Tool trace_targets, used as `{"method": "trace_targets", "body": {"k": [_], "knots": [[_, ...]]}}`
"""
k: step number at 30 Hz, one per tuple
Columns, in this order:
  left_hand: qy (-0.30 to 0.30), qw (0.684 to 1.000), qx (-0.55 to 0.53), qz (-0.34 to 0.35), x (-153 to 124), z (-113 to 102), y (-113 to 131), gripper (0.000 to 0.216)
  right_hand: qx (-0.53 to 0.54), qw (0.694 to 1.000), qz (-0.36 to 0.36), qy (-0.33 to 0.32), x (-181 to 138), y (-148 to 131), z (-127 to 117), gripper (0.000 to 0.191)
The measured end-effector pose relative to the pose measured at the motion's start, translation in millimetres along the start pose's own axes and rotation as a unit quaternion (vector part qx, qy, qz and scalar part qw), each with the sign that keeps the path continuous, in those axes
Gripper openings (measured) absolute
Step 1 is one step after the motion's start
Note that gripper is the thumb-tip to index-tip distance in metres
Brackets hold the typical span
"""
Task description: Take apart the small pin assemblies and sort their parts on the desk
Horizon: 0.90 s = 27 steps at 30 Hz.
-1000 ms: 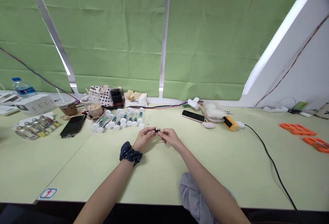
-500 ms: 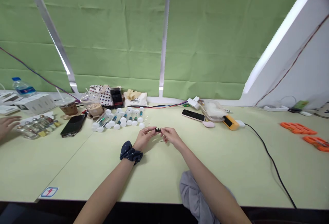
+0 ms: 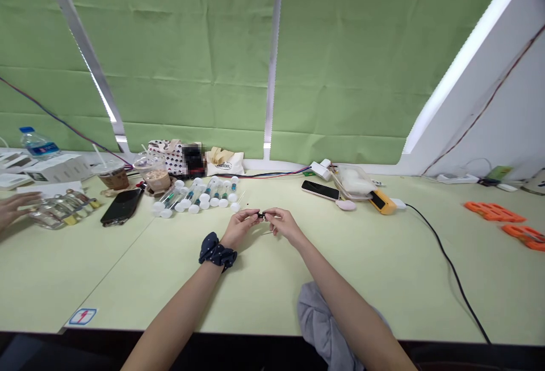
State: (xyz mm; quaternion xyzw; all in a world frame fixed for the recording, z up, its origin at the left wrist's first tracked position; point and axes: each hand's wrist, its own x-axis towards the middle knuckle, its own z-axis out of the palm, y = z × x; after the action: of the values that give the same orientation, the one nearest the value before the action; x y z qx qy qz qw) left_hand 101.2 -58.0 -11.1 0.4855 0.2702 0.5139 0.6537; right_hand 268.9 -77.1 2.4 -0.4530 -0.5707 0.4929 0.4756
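Observation:
Between the fingertips of both hands is a small black part (image 3: 261,216), too small to name; the fingers cover much of it. My left hand (image 3: 240,228) pinches its left end, and a dark dotted scrunchie (image 3: 216,250) circles that wrist. On its right end my right hand (image 3: 283,225) is closed, thumb and index finger together. A thin white stick (image 3: 268,232) shows under the right fingers. Just beyond the left hand lie several clear tubes with white caps (image 3: 193,209) and blue-green contents.
At the far left another person's hand (image 3: 15,209) is beside several small glass bottles (image 3: 63,209). A black phone (image 3: 122,207) and drink cups (image 3: 157,179) stand nearby. To the right are another phone (image 3: 320,190), a yellow device (image 3: 382,202), a black cable (image 3: 447,257) and orange trays (image 3: 494,212).
My right fingertips have closed in slightly on the black part, covering more of it. The other person's hand has shifted a little to the right, towards the bottles.

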Motion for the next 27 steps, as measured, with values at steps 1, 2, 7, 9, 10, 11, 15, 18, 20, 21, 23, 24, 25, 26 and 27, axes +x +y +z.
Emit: {"method": "trace_targets", "body": {"k": [1,2,7,9,10,11,15,18,20,21,23,24,25,26,27], "knots": [[0.000,1.000,-0.001,0.001,0.0,0.1,0.3,0.032,-0.003,1.000,0.010,-0.006,0.4,1.3,0.4,0.035],[0.001,1.000,-0.002,0.004,0.2,0.1,0.6,0.032,-0.007,1.000,0.019,-0.017,0.7,2.7,1.0,0.037],[0.011,1.000,-0.006,0.016,1.2,-1.1,1.2,0.033,-0.008,0.999,-0.001,-0.048,0.5,4.4,2.4,0.041],[0.014,1.000,-0.002,0.013,1.3,-1.8,0.2,0.033,0.008,0.999,-0.018,-0.032,0.1,1.9,1.1,0.037],[0.016,1.000,0.001,0.011,1.4,-2.2,-0.6,0.034,0.016,0.999,-0.022,-0.023,-0.1,0.4,0.1,0.036],[0.018,1.000,0.005,0.009,1.5,-2.6,-1.5,0.034,0.022,0.999,-0.024,-0.015,-0.3,-1.0,-0.9,0.035],[0.021,1.000,0.013,0.002,2.0,-4.2,-4.6,0.035,0.027,0.999,-0.017,0.000,-0.7,-3.8,-4.0,0.033],[0.019,1.000,0.016,0.004,2.3,-4.8,-5.2,0.034,0.027,1.000,-0.014,-0.003,-1.6,-3.5,-3.7,0.033],[0.013,1.000,0.014,0.006,2.1,-4.4,-4.9,0.032,0.020,0.999,-0.025,-0.003,-2.2,-2.7,-2.3,0.033],[0.006,1.000,0.012,0.006,1.8,-3.9,-4.6,0.031,0.015,0.999,-0.031,0.000,-2.3,-2.1,-1.3,0.033],[-0.009,1.000,0.006,0.005,1.3,-2.8,-4.0,0.028,0.012,0.999,-0.038,0.009,-1.8,-0.2,0.7,0.033],[-0.014,1.000,0.006,0.004,1.1,-2.4,-3.7,0.027,0.018,0.999,-0.036,0.012,-1.1,1.0,1.5,0.034],[-0.016,1.000,0.007,0.003,0.9,-2.0,-3.4,0.026,0.029,0.999,-0.031,0.014,-0.4,2.3,2.1,0.034],[-0.016,1.000,0.011,0.002,0.9,-1.9,-3.3,0.026,0.042,0.999,-0.024,0.013,0.5,3.6,2.4,0.035],[-0.015,1.000,0.016,0.002,0.9,-2.0,-3.2,0.026,0.055,0.998,-0.016,0.012,1.3,4.7,2.3,0.035]]}}
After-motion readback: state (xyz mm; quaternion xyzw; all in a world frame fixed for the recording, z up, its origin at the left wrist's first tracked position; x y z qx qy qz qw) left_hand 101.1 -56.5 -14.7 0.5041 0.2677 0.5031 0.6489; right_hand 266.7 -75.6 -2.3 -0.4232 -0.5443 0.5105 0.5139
